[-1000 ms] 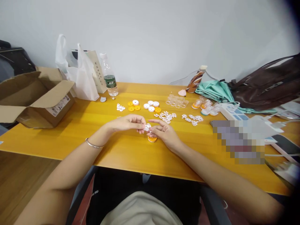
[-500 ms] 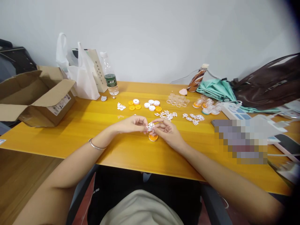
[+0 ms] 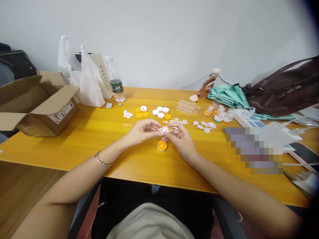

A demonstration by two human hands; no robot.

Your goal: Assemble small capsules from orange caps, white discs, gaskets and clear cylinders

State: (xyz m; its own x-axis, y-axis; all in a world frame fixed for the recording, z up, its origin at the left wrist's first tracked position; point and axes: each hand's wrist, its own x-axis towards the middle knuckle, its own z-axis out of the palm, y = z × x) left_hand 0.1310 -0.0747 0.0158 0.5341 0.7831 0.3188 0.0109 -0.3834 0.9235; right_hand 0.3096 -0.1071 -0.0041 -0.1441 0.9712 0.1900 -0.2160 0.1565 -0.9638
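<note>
Between the fingertips of my left hand (image 3: 146, 130) and my right hand (image 3: 179, 137) is a small white openwork plastic piece (image 3: 163, 130), pinched from both sides above the table. Both hands are closed on it. Just below, an orange round cup with a white rim (image 3: 161, 145) lies on the table, touched by neither hand. Behind my hands lie several similar white openwork pieces (image 3: 183, 122), partly hidden by my right fingers. More of them (image 3: 206, 125) are spread farther right.
White and orange discs (image 3: 160, 115), small white parts (image 3: 128, 114) and clear rings (image 3: 188, 107) lie farther back. An open cardboard box (image 3: 50, 109) and a water bottle (image 3: 116, 84) stand left. Rightward are finished-looking domed pieces (image 3: 223, 114), a coffee bottle (image 3: 208, 84) and a phone-like blurred object (image 3: 254, 151).
My hands have risen slightly with the white piece, which is now turned with its broad openwork face showing. The orange cup below is more fully visible.
</note>
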